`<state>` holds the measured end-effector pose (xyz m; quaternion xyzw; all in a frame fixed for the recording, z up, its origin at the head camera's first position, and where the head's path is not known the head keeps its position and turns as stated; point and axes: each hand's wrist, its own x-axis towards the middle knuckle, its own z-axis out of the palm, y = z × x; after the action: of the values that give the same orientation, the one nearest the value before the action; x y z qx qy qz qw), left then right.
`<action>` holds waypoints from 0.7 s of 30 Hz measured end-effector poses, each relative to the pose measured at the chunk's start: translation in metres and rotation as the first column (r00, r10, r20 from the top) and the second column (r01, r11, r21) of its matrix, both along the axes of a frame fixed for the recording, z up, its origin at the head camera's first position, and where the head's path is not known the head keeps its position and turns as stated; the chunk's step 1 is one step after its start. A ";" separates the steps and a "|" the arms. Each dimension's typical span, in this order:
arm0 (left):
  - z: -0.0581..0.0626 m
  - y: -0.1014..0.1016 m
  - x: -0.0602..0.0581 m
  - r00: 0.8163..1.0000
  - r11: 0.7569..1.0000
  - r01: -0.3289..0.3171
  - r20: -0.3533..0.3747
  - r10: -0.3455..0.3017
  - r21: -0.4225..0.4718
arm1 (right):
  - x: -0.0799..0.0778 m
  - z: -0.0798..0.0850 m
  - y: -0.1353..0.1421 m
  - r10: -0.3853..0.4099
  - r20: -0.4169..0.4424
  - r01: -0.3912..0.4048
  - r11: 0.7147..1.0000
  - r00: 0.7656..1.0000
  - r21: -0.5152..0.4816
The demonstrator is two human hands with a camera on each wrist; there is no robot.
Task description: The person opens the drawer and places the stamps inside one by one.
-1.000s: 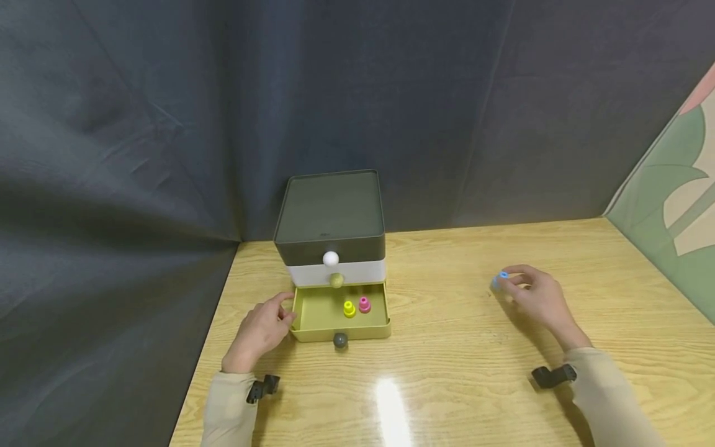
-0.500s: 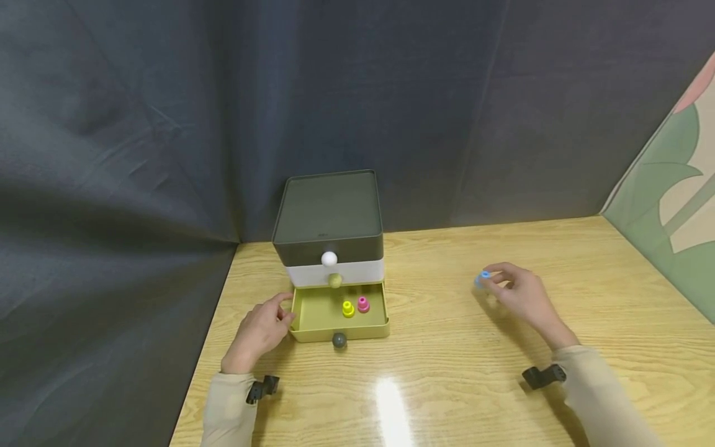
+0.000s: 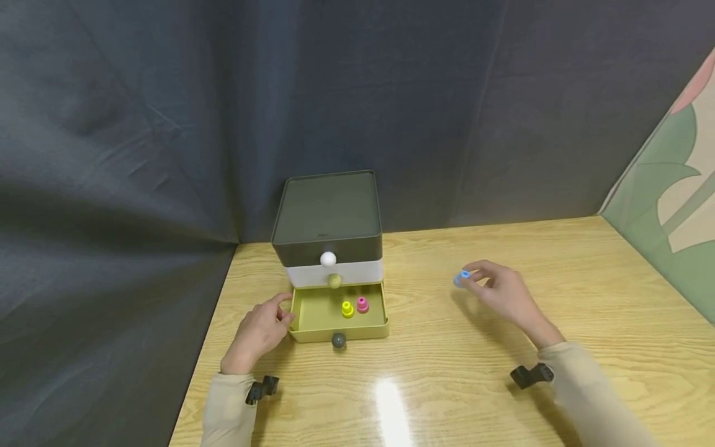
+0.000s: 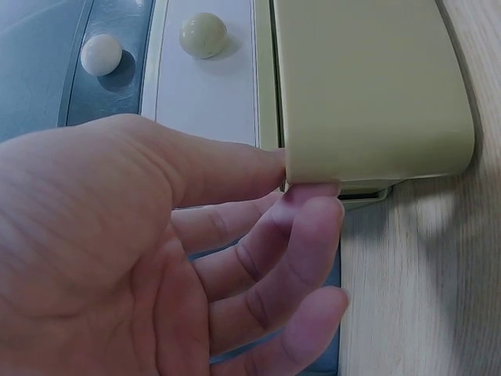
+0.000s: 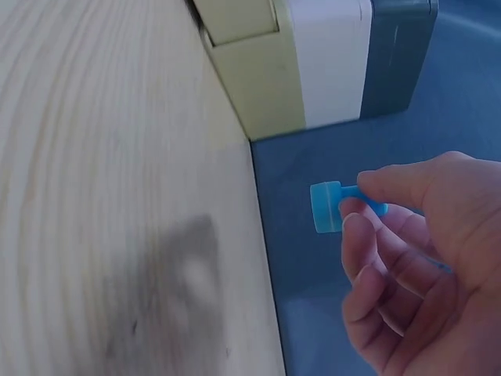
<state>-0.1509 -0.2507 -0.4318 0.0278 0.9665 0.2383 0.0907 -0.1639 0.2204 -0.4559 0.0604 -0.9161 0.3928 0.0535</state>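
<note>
A small blue stepped peg [image 3: 462, 279] with a wide round base is pinched between the thumb and fingers of my right hand [image 3: 503, 297], above the table to the right of the drawer unit. In the right wrist view the peg [image 5: 333, 207] lies sideways, base pointing left. My left hand [image 3: 261, 329] grips the left side of the olive drawer [image 3: 321, 318], which is pulled out. The left wrist view shows the thumb and fingertips at the drawer's corner [image 4: 376, 94]. Inside the drawer stand a yellow peg [image 3: 347, 310] and a pink peg [image 3: 362, 305], side by side.
Above the pulled-out drawer are a white drawer [image 3: 363, 272] and a dark grey top section [image 3: 329, 208], both pushed in. A dark grey knob [image 3: 338, 341] sticks out in front. Dark cloth [image 3: 419, 112] hangs behind the wooden table [image 3: 447, 385] and along its left.
My right hand has moved left across the table, carrying the blue peg nearer the drawer unit. The left hand and the drawer have stayed in place.
</note>
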 end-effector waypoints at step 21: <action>0.000 0.001 0.001 1.000 1.000 -0.002 -0.003 0.002 -0.005 | 0.000 0.021 -0.067 0.179 -0.016 -0.180 0.980 0.984 -0.084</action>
<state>-0.1497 -0.2499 -0.4315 0.0269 0.9673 0.2361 0.0892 -0.1639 0.1536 -0.4348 0.1419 -0.8891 0.4344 0.0242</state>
